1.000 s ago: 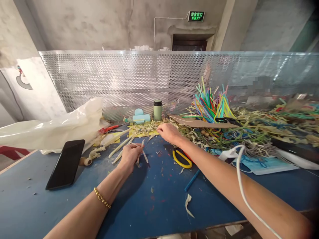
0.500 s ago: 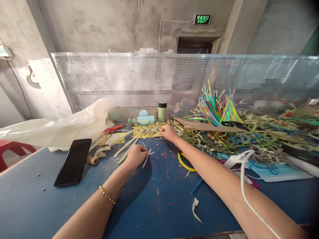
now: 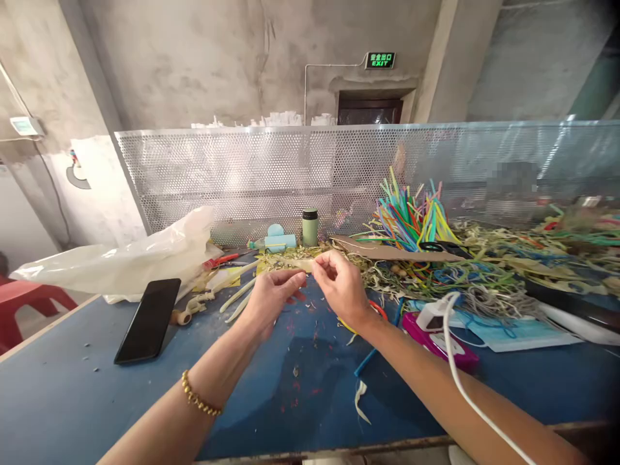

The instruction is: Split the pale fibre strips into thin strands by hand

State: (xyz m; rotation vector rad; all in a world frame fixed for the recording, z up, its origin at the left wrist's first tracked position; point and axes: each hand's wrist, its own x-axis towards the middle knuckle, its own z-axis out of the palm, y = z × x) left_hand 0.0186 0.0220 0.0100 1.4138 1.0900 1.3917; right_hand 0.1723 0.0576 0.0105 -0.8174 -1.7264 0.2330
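Above the blue table, both my hands are raised close together, their fingertips nearly meeting. A pale, flat strip, like dried leaf or husk, shows between them. My right hand pinches the strip's right end between thumb and fingers. The fingers of my left hand are closed at the strip's left side, with the thumb on top; their exact grip is partly hidden. Behind the hands lies a heap of short pale-green scraps. Longer pale strips rest left of my left hand.
A black phone and a plastic bag lie left. A green bottle stands at the back before a perforated metal screen. Right are colourful pipe-like stems, tangled cords, a magenta device and a white cable.
My right hand has come back from the scrap heap with a pale strip at its fingertips. My left hand has risen and moved right to meet it. The view has shifted slightly.
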